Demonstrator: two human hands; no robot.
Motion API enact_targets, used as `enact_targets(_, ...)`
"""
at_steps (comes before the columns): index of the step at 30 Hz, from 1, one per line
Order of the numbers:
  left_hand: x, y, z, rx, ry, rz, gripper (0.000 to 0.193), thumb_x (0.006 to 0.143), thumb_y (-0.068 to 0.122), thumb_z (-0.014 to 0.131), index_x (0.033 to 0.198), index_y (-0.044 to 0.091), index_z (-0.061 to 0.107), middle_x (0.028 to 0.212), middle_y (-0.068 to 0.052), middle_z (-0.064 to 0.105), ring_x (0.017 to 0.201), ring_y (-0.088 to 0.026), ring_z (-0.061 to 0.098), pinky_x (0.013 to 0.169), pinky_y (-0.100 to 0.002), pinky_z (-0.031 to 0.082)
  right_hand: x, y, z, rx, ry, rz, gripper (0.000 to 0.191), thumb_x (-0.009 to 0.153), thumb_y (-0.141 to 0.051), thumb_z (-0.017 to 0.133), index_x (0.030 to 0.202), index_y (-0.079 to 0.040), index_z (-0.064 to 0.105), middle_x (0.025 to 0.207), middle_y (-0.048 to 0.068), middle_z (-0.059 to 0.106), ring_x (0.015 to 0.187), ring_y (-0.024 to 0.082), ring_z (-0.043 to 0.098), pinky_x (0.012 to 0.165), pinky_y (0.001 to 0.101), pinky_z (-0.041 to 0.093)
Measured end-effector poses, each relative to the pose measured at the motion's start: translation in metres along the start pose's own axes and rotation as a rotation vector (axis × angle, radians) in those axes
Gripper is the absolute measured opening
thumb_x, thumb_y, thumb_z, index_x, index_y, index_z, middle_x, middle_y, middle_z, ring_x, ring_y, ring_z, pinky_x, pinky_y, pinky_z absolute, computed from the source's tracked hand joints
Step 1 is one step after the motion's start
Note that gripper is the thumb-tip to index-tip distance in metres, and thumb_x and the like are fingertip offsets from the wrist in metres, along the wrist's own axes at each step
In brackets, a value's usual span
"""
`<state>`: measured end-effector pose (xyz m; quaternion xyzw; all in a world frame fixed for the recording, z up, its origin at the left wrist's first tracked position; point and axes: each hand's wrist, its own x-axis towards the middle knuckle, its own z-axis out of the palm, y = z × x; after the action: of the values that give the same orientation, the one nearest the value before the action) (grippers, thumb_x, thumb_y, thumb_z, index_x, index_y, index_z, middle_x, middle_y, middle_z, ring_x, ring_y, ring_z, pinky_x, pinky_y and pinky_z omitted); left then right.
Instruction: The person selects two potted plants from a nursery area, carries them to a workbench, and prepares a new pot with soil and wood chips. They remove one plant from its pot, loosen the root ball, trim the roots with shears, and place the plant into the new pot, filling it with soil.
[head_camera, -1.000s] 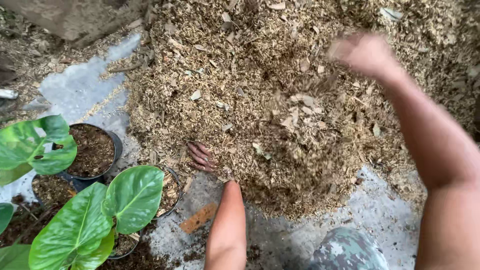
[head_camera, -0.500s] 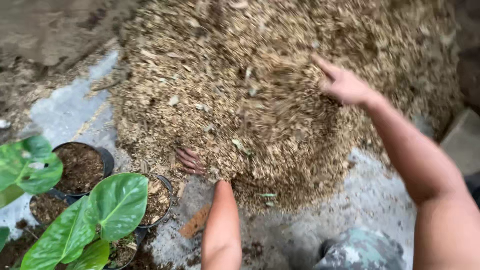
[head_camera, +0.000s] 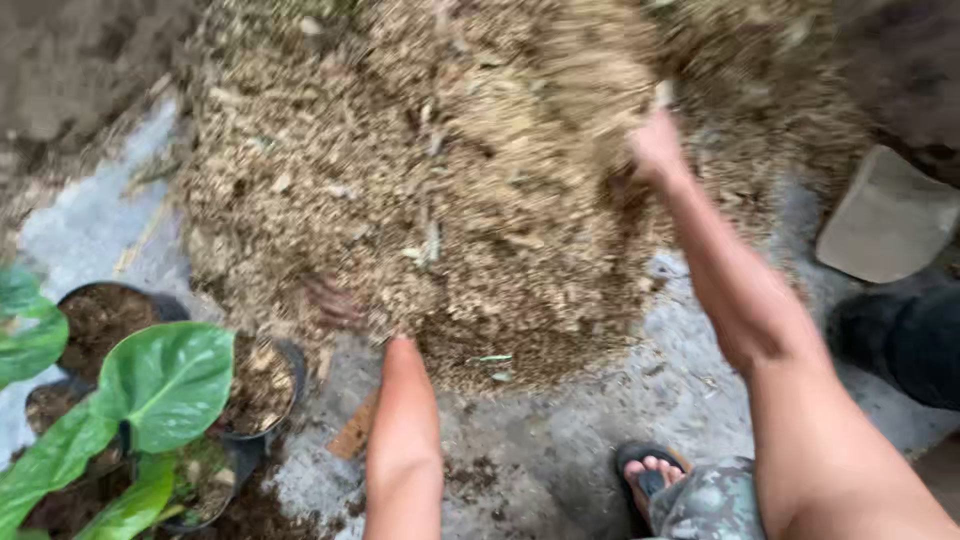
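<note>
Concrete floor bears a mulch heap (head_camera: 480, 190); both hands' (head_camera: 335, 303) (head_camera: 657, 145) fingers sink in, grip unclear.

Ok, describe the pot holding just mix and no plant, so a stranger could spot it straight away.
Start at the big heap of tan chippings and drop to its lower left edge, near the left hand. The black pot sits there, beside a broad green leaf. Unlike its neighbours' dark soil, it holds pale chippings.

black pots (head_camera: 262, 385) | green leaves (head_camera: 165, 380) | grey stone (head_camera: 885, 220) | sandalled foot (head_camera: 650, 475)
</note>
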<state>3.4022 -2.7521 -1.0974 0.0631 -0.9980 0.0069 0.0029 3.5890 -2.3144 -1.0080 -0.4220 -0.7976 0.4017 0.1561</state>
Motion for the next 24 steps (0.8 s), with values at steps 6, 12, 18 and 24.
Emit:
enact_targets(6,0.003,-0.002,-0.056,-0.863,-0.106,-0.347,0.078,0.092,0.021,0.050,0.162,0.013,0.016,0.168,-0.015,0.025,0.122,-0.046,0.051,0.103,-0.060,0.043,-0.095,-0.092,-0.051,0.216,-0.396,-0.355,0.096,0.095,-0.025,0.074,0.163,0.001,0.011,0.155,0.033,0.032,0.139,0.043,0.041,0.112,0.0557,0.037)
enact_targets(12,-0.095,0.056,-0.121,-1.600,-0.408,-0.072,0.078,0.092,0.015,0.050,0.161,0.013,0.016,0.168,-0.015,0.026,0.118,-0.048,0.056,0.100,-0.060,0.047,-0.139,-0.020,-0.054,-0.219,0.018,-0.210,0.078,0.091,-0.030,0.075,0.158,-0.015,0.040,0.165,0.021,0.034,0.150,0.037,0.037,0.121,0.0538,0.033)
enact_targets(18,-0.117,0.079,-0.219,-0.488,-0.381,0.809,0.047,0.100,0.016,0.057,0.143,0.005,0.045,0.149,-0.019,0.049,0.109,-0.030,0.059,0.096,-0.046,0.048,-0.184,0.070,-0.106,-0.273,0.200,-0.501,0.057,0.084,0.004,0.054,0.138,-0.008,0.065,0.145,0.020,0.063,0.128,0.034,0.063,0.105,0.0424,0.057)
enact_targets(24,-0.082,0.027,-0.241,0.146,-0.331,1.026,0.021,0.105,0.025,0.059,0.108,0.010,0.074,0.100,-0.016,0.077,0.083,-0.023,0.067,0.108,-0.052,0.045,-0.257,0.048,-0.215,-0.607,0.251,-0.330,0.013,0.102,-0.011,0.072,0.112,-0.018,0.077,0.094,0.006,0.074,0.080,0.023,0.069,0.063,0.0384,0.055)
